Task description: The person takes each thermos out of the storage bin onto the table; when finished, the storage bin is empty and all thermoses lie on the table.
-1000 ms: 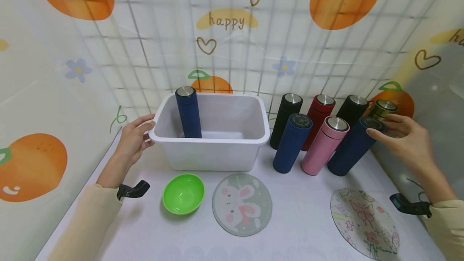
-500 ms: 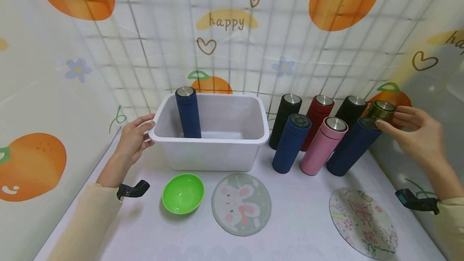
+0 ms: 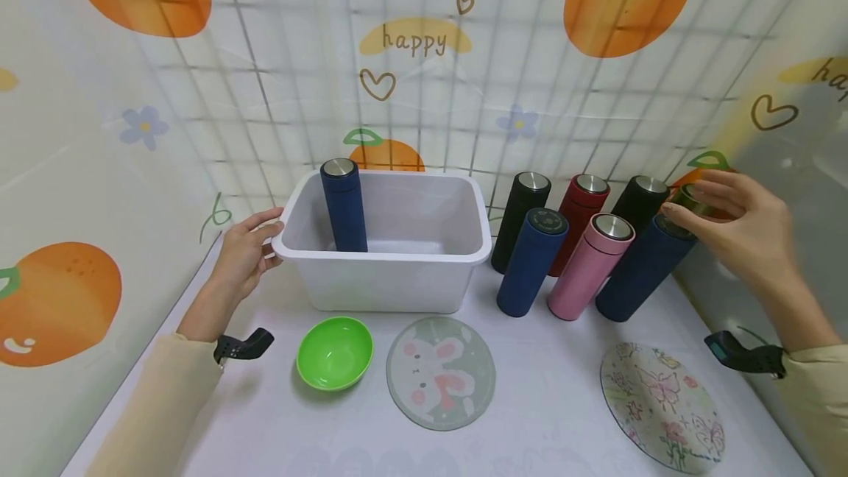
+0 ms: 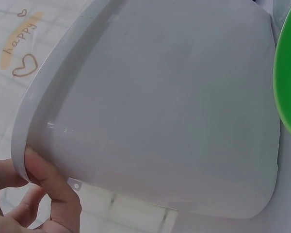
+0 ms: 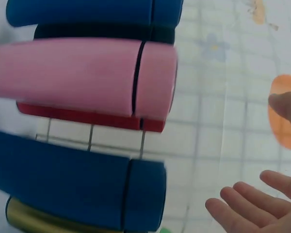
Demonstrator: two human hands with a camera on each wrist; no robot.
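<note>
The left hand (image 3: 244, 256) holds the white tub (image 3: 397, 287) by its rim to steady it, fingers curled. The right hand (image 3: 742, 230) hovers over the gold bottle (image 3: 682, 201), fingers apart.

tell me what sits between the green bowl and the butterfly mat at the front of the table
The round rabbit mat lies between the green bowl and the butterfly mat, seen in the head view.

Open room inside white bin (image 3: 397, 256) beside one blue flask (image 3: 344, 206); right-side flasks (image 3: 583, 241) tightly clustered.
</note>
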